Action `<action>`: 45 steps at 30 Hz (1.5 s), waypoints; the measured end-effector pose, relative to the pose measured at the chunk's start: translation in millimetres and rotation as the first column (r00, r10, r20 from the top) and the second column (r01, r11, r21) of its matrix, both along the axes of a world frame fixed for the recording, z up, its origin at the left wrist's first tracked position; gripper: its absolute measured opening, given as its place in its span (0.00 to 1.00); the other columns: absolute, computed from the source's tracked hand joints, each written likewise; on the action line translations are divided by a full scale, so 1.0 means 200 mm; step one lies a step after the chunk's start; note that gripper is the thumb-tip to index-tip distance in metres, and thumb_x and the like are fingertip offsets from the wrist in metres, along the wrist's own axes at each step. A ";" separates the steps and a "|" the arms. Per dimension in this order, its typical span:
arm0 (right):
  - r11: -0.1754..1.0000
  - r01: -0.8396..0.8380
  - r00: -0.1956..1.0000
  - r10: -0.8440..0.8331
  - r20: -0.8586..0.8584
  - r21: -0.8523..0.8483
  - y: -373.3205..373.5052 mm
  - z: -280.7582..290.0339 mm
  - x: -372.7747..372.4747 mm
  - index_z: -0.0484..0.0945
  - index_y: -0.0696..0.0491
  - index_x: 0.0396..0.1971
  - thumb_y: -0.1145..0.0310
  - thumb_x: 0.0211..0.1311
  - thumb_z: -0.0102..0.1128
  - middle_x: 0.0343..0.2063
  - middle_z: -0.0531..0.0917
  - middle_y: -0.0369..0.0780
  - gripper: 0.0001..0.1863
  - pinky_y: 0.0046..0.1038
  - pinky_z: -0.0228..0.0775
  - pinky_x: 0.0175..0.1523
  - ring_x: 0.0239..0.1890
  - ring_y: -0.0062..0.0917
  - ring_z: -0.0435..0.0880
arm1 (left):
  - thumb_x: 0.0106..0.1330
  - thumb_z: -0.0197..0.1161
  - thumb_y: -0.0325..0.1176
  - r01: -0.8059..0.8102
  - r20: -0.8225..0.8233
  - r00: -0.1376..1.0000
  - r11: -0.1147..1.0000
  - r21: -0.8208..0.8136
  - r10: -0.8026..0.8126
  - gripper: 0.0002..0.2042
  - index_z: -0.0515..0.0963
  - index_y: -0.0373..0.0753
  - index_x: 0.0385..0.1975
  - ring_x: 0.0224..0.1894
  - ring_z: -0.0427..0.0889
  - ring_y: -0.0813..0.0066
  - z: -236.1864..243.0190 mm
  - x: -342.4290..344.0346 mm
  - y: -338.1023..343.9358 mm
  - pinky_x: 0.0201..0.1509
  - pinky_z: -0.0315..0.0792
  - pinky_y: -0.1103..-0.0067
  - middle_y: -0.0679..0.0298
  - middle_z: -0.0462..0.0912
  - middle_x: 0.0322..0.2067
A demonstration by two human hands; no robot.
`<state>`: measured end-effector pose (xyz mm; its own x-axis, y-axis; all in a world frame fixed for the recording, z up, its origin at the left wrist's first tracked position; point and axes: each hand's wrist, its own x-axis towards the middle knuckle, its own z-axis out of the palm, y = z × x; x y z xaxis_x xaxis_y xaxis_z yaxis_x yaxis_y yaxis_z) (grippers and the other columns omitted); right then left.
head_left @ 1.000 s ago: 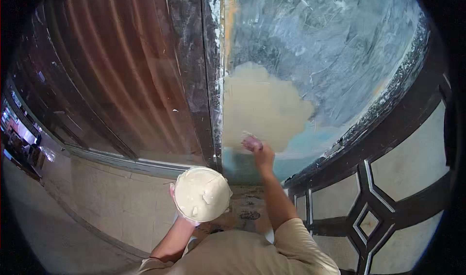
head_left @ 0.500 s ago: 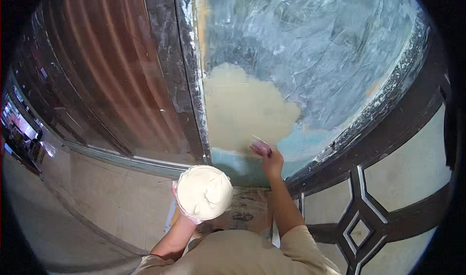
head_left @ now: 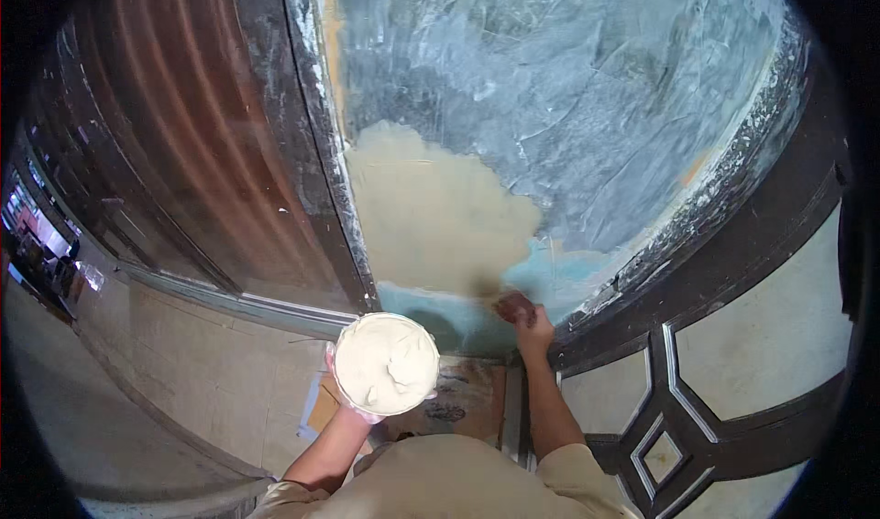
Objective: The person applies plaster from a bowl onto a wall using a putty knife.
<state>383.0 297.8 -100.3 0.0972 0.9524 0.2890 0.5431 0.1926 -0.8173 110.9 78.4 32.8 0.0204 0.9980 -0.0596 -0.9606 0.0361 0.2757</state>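
A round tub of cream paste (head_left: 385, 363) rests in my left hand (head_left: 356, 409), whose fingers curl round its side and underneath, partly hidden. My right hand (head_left: 536, 331) grips a small reddish spreading tool (head_left: 513, 306) at the lower part of a mottled blue-grey wall panel (head_left: 568, 88). A broad beige patch of paste (head_left: 435, 217) covers the panel's lower left, with a pale turquoise band (head_left: 577, 272) showing beside and below it. The tool's working edge is shadowed and hard to make out.
A dark-framed glazed panel with brown curtain-like folds (head_left: 174, 125) stands at left, above a tiled floor (head_left: 183, 363). Stained board (head_left: 467, 382) lies below the wall. A dark wooden lattice with pale insets (head_left: 706, 432) is at right. A bright, cluttered opening (head_left: 41, 226) shows at far left.
My right hand with the tool has moved right and down along the wall. The wall has shifted leftward in view. The tub remains in my left hand at about the same place.
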 end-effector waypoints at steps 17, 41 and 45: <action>0.997 0.034 0.975 -0.049 -0.216 -0.074 0.14 -0.10 0.16 0.73 0.57 0.45 0.56 0.65 0.62 0.34 0.84 0.45 0.20 0.35 0.76 0.37 0.32 0.29 0.84 | 0.44 0.53 0.80 -0.046 -0.023 0.999 0.999 -0.006 0.045 0.53 0.58 0.52 0.70 0.66 0.62 0.35 -0.09 0.13 0.08 0.56 0.60 0.28 0.52 0.60 0.69; 0.985 -0.103 0.819 0.004 -0.574 -0.139 0.06 -0.05 -0.27 0.68 0.60 0.51 0.55 0.67 0.63 0.41 0.80 0.44 0.26 0.26 0.76 0.32 0.36 0.23 0.81 | 0.45 0.49 0.82 0.013 0.120 0.993 1.000 0.013 -0.014 0.54 0.56 0.54 0.71 0.68 0.60 0.37 0.03 0.08 -0.02 0.57 0.62 0.31 0.52 0.58 0.70; 0.984 -0.020 0.933 -0.044 -0.356 -0.175 0.25 -0.15 -0.27 0.71 0.62 0.52 0.42 0.63 0.61 0.44 0.82 0.55 0.35 0.42 0.72 0.52 0.46 0.48 0.82 | 0.44 0.51 0.82 0.096 0.140 0.985 0.995 0.042 -0.101 0.55 0.56 0.54 0.71 0.66 0.59 0.31 0.08 0.09 0.01 0.55 0.62 0.29 0.49 0.58 0.69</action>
<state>328.5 348.3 -130.6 0.1754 0.9824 0.0644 0.2104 0.0265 -0.9773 128.9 81.1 49.2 0.1243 0.9921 -0.0145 -0.9822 0.1251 0.1399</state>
